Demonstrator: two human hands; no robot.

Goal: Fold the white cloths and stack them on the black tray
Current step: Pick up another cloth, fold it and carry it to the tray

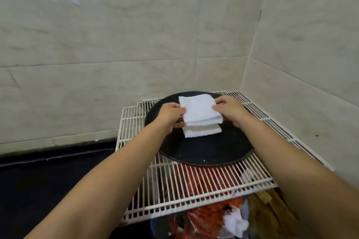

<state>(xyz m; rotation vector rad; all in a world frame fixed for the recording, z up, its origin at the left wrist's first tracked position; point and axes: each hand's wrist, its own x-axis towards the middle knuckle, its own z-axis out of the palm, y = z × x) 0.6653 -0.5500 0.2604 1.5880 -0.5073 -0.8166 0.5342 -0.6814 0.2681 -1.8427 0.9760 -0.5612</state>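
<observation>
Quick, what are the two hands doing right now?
Left hand: pinching the left edge of the top folded cloth.
Right hand: pinching that cloth's right edge.

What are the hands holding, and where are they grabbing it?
Both hands hold a folded white cloth above the stack on the black tray: the left hand pinches its left edge, the right hand its right edge.

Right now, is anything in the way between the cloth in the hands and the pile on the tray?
Nothing visible. Both hands, left and right, pinch the folded cloth right above the pile on the black tray. Only a thin open gap lies between cloth and pile.
</observation>
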